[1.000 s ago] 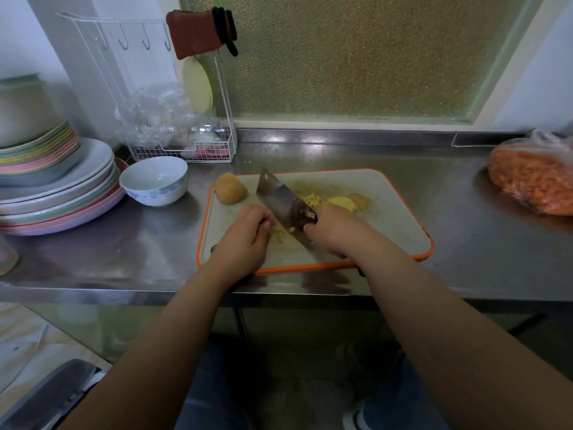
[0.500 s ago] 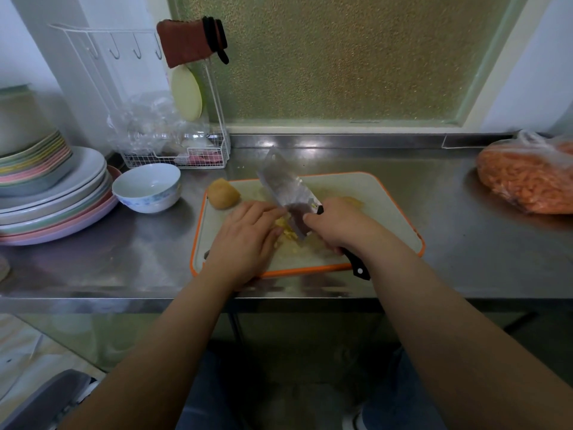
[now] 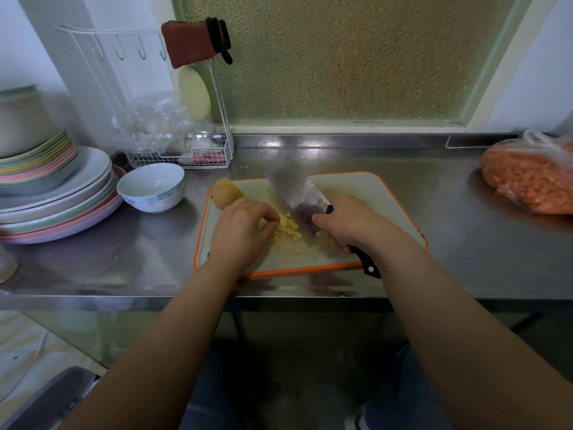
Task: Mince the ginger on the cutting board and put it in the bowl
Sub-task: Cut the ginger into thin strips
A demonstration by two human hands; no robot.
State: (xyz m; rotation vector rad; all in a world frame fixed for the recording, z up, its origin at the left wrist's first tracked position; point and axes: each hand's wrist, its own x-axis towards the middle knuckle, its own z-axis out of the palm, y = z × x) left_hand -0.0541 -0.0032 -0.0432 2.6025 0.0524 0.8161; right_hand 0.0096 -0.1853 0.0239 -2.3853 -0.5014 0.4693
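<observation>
1. Now the right hand [image 3: 347,223] grips the black handle of the cleaver [image 3: 297,197], whose blurred blade stands over the cutting board [image 3: 372,197].
2. Just left of the blade lies the chopped ginger [image 3: 288,228], a small yellow heap on the board.
3. Beside that heap rests the left hand [image 3: 240,231], fingers curled, fingertips at the ginger; whether it pinches any I cannot tell.
4. An uncut ginger piece [image 3: 225,191] sits at the board's far left corner.
5. Left of the board, on the steel counter [image 3: 155,252], stands the white bowl [image 3: 151,187], near a stack of plates [image 3: 55,200].
</observation>
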